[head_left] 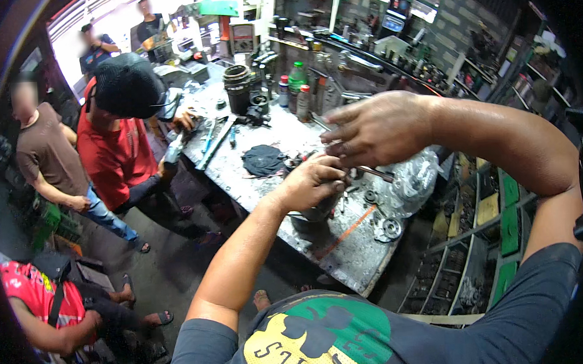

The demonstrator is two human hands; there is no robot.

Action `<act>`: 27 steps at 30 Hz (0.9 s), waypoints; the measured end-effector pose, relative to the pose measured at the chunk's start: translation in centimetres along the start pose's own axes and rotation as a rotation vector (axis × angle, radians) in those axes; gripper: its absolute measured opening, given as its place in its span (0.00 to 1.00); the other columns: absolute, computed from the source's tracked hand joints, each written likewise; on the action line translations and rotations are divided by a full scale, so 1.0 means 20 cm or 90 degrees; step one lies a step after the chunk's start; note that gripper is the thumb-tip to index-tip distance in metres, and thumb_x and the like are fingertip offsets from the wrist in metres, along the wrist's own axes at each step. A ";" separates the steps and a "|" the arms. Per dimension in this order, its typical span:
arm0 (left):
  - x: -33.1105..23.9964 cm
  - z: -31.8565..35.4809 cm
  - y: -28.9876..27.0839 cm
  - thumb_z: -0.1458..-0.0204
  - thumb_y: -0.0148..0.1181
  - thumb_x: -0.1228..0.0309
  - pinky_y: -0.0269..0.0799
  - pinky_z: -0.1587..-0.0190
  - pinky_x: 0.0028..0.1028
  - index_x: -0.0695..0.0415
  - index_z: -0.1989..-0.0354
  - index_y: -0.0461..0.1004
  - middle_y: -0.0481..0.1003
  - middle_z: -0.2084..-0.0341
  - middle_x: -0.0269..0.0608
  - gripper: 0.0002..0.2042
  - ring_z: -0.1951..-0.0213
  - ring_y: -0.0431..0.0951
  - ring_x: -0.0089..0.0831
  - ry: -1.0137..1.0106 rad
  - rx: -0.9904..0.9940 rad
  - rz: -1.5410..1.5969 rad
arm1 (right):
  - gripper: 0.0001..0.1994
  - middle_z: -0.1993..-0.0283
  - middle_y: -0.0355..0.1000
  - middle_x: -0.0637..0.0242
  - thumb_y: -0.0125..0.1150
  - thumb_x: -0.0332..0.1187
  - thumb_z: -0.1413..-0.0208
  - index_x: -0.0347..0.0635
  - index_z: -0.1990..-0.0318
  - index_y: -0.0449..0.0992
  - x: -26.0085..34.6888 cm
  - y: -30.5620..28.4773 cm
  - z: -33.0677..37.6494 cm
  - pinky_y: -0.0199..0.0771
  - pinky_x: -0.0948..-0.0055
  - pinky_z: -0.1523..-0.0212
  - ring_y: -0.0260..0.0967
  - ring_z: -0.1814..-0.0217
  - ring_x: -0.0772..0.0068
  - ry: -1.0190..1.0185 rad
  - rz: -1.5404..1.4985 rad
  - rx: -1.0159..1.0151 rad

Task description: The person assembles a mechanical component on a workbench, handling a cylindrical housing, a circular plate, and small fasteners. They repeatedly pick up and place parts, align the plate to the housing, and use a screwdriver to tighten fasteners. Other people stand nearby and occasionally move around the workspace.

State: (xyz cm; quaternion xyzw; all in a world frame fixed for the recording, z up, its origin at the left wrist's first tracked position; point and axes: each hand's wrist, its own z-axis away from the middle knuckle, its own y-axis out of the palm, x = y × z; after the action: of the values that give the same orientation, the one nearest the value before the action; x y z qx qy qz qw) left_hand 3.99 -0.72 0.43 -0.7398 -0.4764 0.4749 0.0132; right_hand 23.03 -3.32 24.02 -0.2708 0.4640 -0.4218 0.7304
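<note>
- Head view: person stands at a grimy metal counter (347, 257), both forearms coming in from the lower edge, arms crossing over the work.
- Left hand (314, 181) curled down on top of a dark cylindrical metal part (312, 219) standing near the counter's front edge; fingers clenched around something small at its top, what exactly is hidden by the knuckles.
- Right hand (377, 129) held above and just beside the left, fingers bent, pinching a thin metal rod-like tool (376, 173) that pokes out to the right under the palm; grip looks closed on it, tip end hidden between the two hands.
- The two hands nearly touching, right over left.
- Just right of the hands: crumpled clear plastic bag (412, 186) on the counter, a round bearing-like ring (391, 228) below it, an orange-handled strip (349, 231) lying diagonally near the edge.
- Left of the hands: dark rag (263, 160) lying flat on the counter.
- Farther back: stack of black ring-shaped parts (237, 87), green bottle (296, 81), scattered tools.
- Co-worker in a red shirt and black cap (126, 85) leans over the counter's far left end, hands on a small tool.
- Another person in a brown shirt (46, 150) stands behind; a seated person in red (33, 291) at lower left.
- Shelving bins (495, 231) with green boxes to the right, below counter level.
</note>
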 end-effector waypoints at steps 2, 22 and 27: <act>0.02 0.01 0.02 0.41 0.71 0.73 0.72 0.33 0.46 0.59 0.53 0.87 0.82 0.47 0.46 0.09 0.39 0.79 0.48 0.043 -0.022 0.008 | 0.14 0.53 0.83 0.61 0.63 0.42 0.39 0.45 0.54 0.86 0.01 0.03 -0.03 0.68 0.49 0.30 0.80 0.42 0.57 0.026 -0.025 -0.058; 0.10 0.01 0.07 0.39 0.71 0.69 0.66 0.28 0.51 0.62 0.57 0.85 0.81 0.45 0.48 0.08 0.34 0.74 0.54 0.127 -0.041 -0.009 | 0.21 0.41 0.82 0.56 0.66 0.40 0.39 0.50 0.39 0.83 0.08 -0.16 -0.10 0.79 0.50 0.34 0.81 0.38 0.49 0.375 -0.090 -0.017; 0.05 0.01 0.08 0.53 0.82 0.59 0.62 0.23 0.52 0.57 0.35 0.78 0.65 0.27 0.64 0.36 0.26 0.65 0.64 0.057 -0.159 -0.098 | 0.21 0.34 0.79 0.63 0.62 0.44 0.38 0.51 0.40 0.83 0.08 -0.07 -0.02 0.69 0.53 0.21 0.73 0.26 0.58 -0.019 0.008 0.030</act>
State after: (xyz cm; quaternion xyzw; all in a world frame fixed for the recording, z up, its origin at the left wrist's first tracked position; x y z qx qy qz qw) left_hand 5.08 -0.94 -1.22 -0.7175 -0.5860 0.3760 -0.0212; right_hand 22.49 -5.44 24.09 -0.2568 0.4450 -0.4236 0.7460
